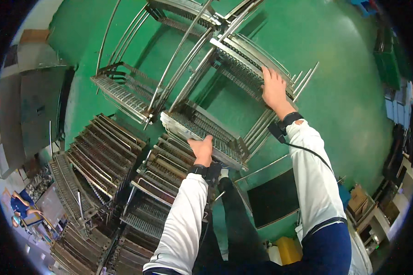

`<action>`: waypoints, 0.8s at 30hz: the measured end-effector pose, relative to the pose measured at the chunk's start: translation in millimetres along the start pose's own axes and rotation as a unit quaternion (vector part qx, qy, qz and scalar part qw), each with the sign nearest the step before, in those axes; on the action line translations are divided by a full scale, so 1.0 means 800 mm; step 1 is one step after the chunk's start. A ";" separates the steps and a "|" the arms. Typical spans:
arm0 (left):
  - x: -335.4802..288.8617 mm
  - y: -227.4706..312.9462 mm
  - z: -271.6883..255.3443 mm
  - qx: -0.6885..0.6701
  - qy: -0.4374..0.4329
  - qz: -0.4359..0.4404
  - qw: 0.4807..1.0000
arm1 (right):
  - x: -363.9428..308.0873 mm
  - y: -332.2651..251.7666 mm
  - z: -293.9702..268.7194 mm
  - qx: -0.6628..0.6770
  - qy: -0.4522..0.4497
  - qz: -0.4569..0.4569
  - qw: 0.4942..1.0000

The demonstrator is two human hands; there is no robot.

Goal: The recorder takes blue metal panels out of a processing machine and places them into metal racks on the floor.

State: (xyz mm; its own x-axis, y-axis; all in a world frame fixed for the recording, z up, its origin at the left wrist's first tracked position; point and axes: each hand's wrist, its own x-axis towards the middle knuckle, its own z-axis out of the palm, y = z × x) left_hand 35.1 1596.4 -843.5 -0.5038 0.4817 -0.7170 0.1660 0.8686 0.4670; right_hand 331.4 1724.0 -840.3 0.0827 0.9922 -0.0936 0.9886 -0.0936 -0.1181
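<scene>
Slotted metal racks sit in a tall steel frame at the centre of the frame. Left hand (203, 150) grips the near edge of the lower rack (202, 130), fingers curled over its rim. Right hand (274, 89), at upper right of centre, lies fingers spread on the upper rack (243, 64), closed lightly over its edge. Both wrists wear black bands. Stacks of similar racks (101, 151) fill the lower left, on a green floor (344, 91).
</scene>
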 end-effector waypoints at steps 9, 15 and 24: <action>-0.008 0.006 -0.025 0.010 -0.025 0.023 0.999 | 0.013 0.001 -0.016 0.009 -0.044 -0.019 0.999; -0.003 -0.002 -0.020 0.001 -0.018 0.035 0.999 | 0.025 0.004 -0.018 0.031 -0.045 -0.036 0.998; 0.001 -0.010 -0.020 -0.005 -0.053 0.016 0.998 | 0.027 0.025 -0.015 0.034 -0.038 -0.036 0.998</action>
State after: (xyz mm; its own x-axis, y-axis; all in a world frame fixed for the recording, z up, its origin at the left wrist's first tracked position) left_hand 19.3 1588.3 -839.4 -0.4057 0.5193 -0.7521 0.1716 0.8515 0.4954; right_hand 354.6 1744.1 -833.2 -0.0015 0.9877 -0.1566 0.9807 -0.0292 -0.1934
